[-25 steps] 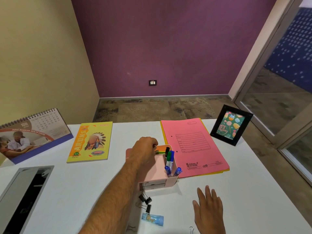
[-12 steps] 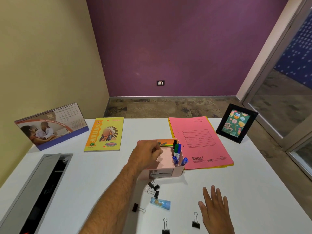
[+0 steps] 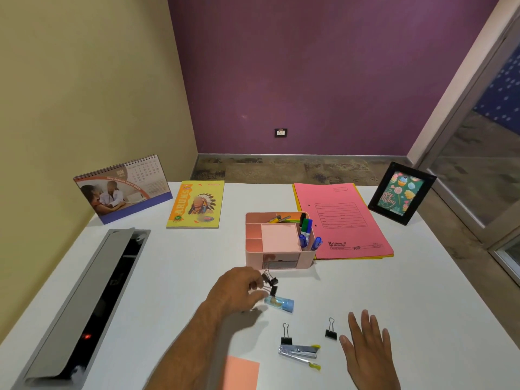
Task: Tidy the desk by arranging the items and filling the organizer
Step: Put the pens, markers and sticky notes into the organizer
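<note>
The pink organizer (image 3: 253,257) stands mid-desk, with markers (image 3: 306,229) in its right slot and a pink notepad in its middle. My left hand (image 3: 236,295) hovers just in front of it, fingers curled at a cluster of black binder clips (image 3: 271,282); whether it grips one is unclear. A small blue box (image 3: 281,303) lies beside that hand. My right hand (image 3: 365,350) lies flat on the desk at the near right. Two more binder clips (image 3: 286,335) (image 3: 331,331) and a stapler (image 3: 299,353) lie to its left.
A pink folder (image 3: 340,220) lies right of the organizer, with a framed card (image 3: 401,192) behind it. A yellow book (image 3: 197,204) and a desk calendar (image 3: 123,190) stand far left. An open cable tray (image 3: 84,299) runs along the left. An orange sticky pad (image 3: 239,372) lies near me.
My left hand left the organizer's pen slot and came back toward me to the binder clips. The view tilted down, showing the stapler and sticky pad. My right hand stayed flat.
</note>
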`<state>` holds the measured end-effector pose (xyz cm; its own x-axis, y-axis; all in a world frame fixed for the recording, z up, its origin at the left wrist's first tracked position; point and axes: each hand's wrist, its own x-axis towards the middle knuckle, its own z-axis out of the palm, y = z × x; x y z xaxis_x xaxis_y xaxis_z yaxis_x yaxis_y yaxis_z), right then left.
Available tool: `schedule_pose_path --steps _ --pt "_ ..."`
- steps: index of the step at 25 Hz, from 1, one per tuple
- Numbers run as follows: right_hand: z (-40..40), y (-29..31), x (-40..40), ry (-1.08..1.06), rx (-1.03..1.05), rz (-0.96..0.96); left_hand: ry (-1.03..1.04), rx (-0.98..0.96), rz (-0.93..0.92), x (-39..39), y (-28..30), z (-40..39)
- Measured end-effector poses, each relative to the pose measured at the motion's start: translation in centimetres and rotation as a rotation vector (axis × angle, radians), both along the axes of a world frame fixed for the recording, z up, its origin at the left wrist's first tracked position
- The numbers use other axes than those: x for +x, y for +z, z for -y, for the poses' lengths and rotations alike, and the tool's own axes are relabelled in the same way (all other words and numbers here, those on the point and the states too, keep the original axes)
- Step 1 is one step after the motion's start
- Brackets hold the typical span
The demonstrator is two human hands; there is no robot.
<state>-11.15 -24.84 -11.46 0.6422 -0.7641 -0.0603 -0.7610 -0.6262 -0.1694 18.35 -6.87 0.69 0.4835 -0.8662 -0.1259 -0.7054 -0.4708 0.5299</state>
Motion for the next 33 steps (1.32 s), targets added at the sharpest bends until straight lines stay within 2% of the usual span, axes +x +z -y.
schedule_pose_path --steps 7,11,14,18,21,24,26,30,33 --pt "-0.8 0.0 -1.0 0.024 0.117 -0.104 -0.245 0.407 0.012 -4.1 -4.6 -6.7" --pt "-0.8 -0.1 -1.1 0.041 0.092 -0.129 -0.234 0.44 0.114 -5.4 -4.7 -7.6" --pt "-0.8 0.3 -1.1 0.042 0.084 -0.17 -0.174 0.434 0.117 -6.2 -4.1 -7.6" --pt "-0.8 1.6 -0.8 0.028 0.134 -0.139 -0.008 0.361 -0.114 -6.3 -4.1 -7.6" --pt "-1.3 3.0 -0.2 -0.051 0.199 0.067 0.021 0.275 -0.279 -5.9 -3.5 -6.9" --pt "-3.4 4.4 1.6 -0.054 0.204 0.486 0.11 0.121 -0.497 -5.2 -2.1 -5.8" --pt "-5.7 6.8 3.7 -0.071 0.381 0.704 0.123 -0.026 -0.612 -4.5 -1.2 -4.7" --pt "-7.6 9.3 8.0 -0.118 0.917 0.818 0.272 -0.303 -0.758 -3.9 -0.3 -2.3" --pt "-7.3 10.9 10.5 -0.165 1.006 0.903 0.358 -0.402 -0.783 -3.5 -0.4 -1.3"
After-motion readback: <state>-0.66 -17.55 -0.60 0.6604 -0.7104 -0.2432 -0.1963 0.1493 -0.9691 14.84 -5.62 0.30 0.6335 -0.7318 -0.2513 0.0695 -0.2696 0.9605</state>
